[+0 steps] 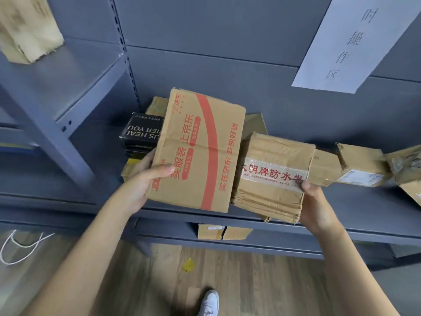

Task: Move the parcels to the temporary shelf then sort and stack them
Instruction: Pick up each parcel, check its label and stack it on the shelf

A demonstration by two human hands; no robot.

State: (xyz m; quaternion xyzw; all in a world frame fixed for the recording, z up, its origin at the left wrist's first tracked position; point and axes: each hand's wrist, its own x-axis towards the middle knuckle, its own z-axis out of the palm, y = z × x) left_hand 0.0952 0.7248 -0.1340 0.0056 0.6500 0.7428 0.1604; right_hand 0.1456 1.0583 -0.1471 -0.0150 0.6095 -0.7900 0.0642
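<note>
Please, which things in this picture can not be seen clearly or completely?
Head view only:
- Black box: its white lettering is partly hidden behind the red-printed carton.
- Parcels behind that carton: mostly covered.
- Paper sign: cut off by the top edge.
- Carton on the upper shelf: blurred.
- White label on a small parcel: too small to read.

On the shelf (341, 199), the printed box (198, 151) lies left of the taped parcel (271, 176), before the black box (141, 131).

Blurred box (27, 28), cut off top-left
</note>
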